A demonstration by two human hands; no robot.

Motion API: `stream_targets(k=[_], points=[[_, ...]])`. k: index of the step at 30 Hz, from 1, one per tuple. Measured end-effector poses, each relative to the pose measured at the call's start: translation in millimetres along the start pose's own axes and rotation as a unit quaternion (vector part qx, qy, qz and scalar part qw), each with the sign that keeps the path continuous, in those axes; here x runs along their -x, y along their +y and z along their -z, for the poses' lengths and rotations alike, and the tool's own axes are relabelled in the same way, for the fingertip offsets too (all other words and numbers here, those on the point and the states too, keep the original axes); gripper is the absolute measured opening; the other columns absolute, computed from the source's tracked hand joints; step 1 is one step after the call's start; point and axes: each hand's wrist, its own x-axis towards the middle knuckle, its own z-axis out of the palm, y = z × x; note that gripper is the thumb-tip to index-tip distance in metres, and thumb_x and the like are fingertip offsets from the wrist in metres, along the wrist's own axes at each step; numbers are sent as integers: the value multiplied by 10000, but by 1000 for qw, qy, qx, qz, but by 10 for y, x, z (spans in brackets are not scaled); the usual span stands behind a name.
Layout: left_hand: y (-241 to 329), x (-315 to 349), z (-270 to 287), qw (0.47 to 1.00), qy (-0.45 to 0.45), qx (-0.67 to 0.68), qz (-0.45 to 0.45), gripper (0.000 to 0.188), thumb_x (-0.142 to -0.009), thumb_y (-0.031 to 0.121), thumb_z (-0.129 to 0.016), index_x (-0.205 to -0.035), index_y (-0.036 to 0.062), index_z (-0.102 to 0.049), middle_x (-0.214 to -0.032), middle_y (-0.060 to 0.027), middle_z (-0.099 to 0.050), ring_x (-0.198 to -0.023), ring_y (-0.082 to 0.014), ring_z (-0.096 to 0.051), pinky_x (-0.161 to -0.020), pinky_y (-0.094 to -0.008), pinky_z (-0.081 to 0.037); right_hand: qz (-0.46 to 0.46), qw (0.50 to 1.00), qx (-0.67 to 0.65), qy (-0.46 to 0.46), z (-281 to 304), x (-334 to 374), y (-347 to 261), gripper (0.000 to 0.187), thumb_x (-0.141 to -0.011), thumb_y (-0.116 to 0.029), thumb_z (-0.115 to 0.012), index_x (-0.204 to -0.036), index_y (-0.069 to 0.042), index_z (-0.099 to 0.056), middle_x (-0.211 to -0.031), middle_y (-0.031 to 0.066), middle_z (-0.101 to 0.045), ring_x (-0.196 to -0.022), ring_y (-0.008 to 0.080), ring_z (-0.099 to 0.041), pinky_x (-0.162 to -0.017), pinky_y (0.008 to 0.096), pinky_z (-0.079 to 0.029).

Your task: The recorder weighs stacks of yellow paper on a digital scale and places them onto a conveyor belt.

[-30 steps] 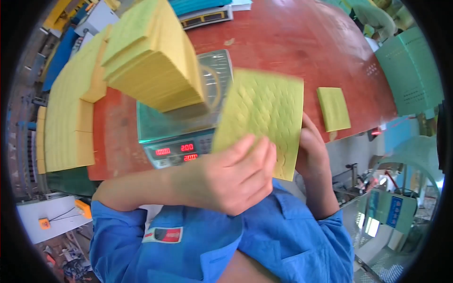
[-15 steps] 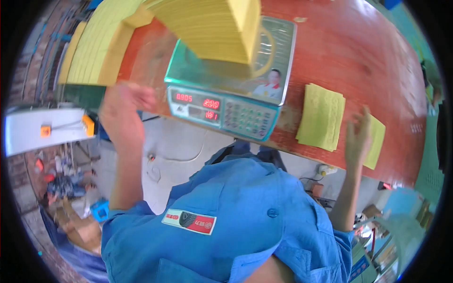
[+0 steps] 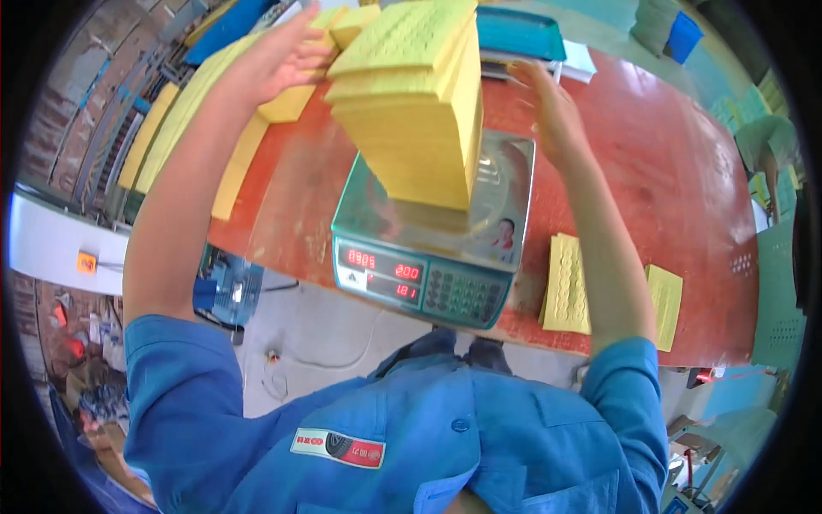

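Note:
A tall stack of yellow paper sheets [image 3: 402,141] stands on the metal pan of a teal digital scale [image 3: 419,278], its upper sheets slightly uneven. My left hand [image 3: 278,64] is raised at the stack's upper left, open with fingers apart; whether its fingertips touch the paper I cannot tell. To the right of the stack and apart from it, my right hand [image 3: 552,116] is open, holding nothing. Below my right forearm lies a small pile of yellow sheets [image 3: 563,287], partly covered by that arm. Another thin yellow pile [image 3: 666,308] rests just beyond the forearm.
The red table [image 3: 668,197] holds a row of yellow paper stacks [image 3: 175,137] at the left. A teal tray [image 3: 518,34] and white paper [image 3: 579,62] are at the back. Another person [image 3: 766,146] is at far right. A blue fan [image 3: 231,287] stands below the left edge.
Both my hands have moved up and forward, from near the table's front edge to either side of the tall stack. The view has shifted, showing more of the table's far side.

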Motion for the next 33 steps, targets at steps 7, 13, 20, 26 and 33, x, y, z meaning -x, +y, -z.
stream_targets(k=[7, 13, 20, 26, 33], points=[[264, -40, -354, 960, -139, -241, -16, 632, -909, 518, -569, -1159, -61, -609, -1027, -165, -683, -860, -205, -683, -726, -335, -569, 95, 985, -143, 7, -708, -666, -361, 675, -989, -524, -425, -1432, -15, -423, -1443, 159, -474, -1362, 283, -403, -1125, 417, -271], [376, 210, -302, 933, -126, -336, -32, 478, -940, 436, -566, -1034, -30, -619, -837, -107, -676, -685, -135, -666, -576, -273, -555, 182, 972, 151, 12, -816, -492, -701, 443, -912, -303, -578, -1254, -22, -595, -1116, 113, -637, -1037, 199, -574, -922, 315, -436], [259, 316, -258, 941, -173, -289, -17, 441, -961, 420, -539, -1121, 11, -579, -910, -57, -641, -782, -114, -665, -651, -286, -573, 193, 967, 164, 27, -875, -319, -568, 404, -950, -324, -568, -1207, -15, -614, -1124, 69, -626, -1013, 157, -565, -912, 313, -430], [-23, -13, -326, 959, -276, -46, 42, 559, -945, 487, -539, -1310, 64, -544, -1247, -85, -628, -1114, -161, -616, -887, -401, -528, 57, 995, 32, 75, -456, -367, 66, 652, -968, -574, -441, -1285, -17, -557, -1213, 105, -610, -1172, 215, -540, -1004, 384, -382], [-164, 342, -631, 915, -359, 114, 145, 534, -1007, 392, -460, -1415, 49, -430, -1346, -108, -569, -1185, -204, -592, -996, -371, -495, 10, 994, 89, 62, -323, 478, 345, 557, -1033, -427, -407, -1288, 46, -551, -1233, 85, -619, -1154, 146, -531, -1006, 289, -387]])
